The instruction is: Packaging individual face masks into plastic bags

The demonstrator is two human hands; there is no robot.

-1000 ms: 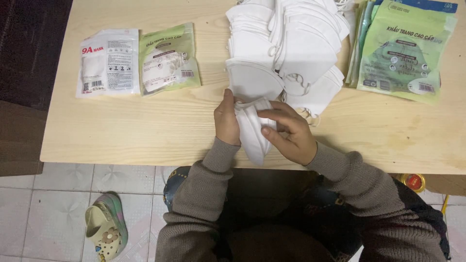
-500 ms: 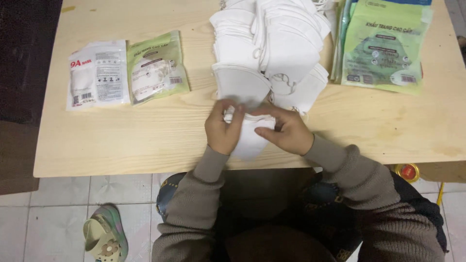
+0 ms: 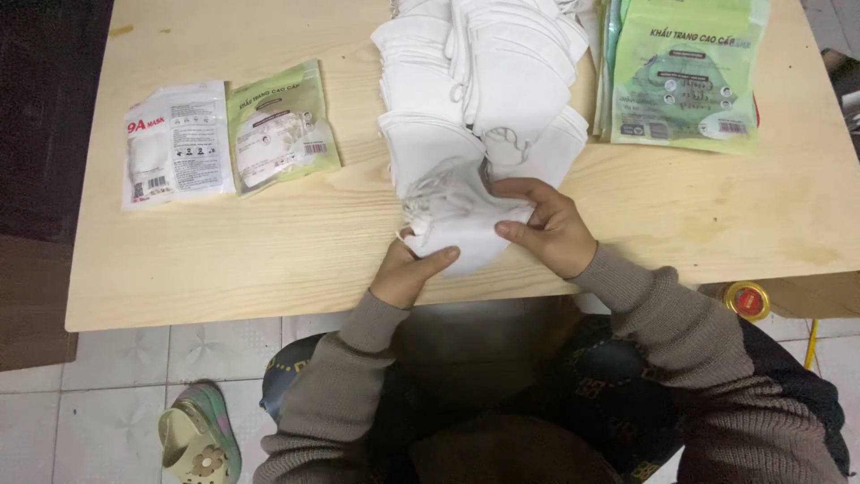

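A white folded face mask (image 3: 457, 224) lies at the near edge of the wooden table (image 3: 269, 260), held between both hands. My left hand (image 3: 408, 273) grips its lower left corner with the thumb on top. My right hand (image 3: 546, 224) pinches its right side with the fingers curled over the fabric. Just behind the mask sits a big pile of white masks (image 3: 488, 90), touching it.
A white mask packet (image 3: 175, 143) and a green mask packet (image 3: 279, 125) lie at the left. A stack of green packets (image 3: 685, 72) sits at the back right. A sandal (image 3: 199, 444) rests on the tiled floor; a small red-and-yellow lid (image 3: 746, 300) lies below the table's right edge.
The mask has gone from upright between the hands to lying flatter near the pile. My left hand slid down to its lower corner and my right hand moved up along its right side.
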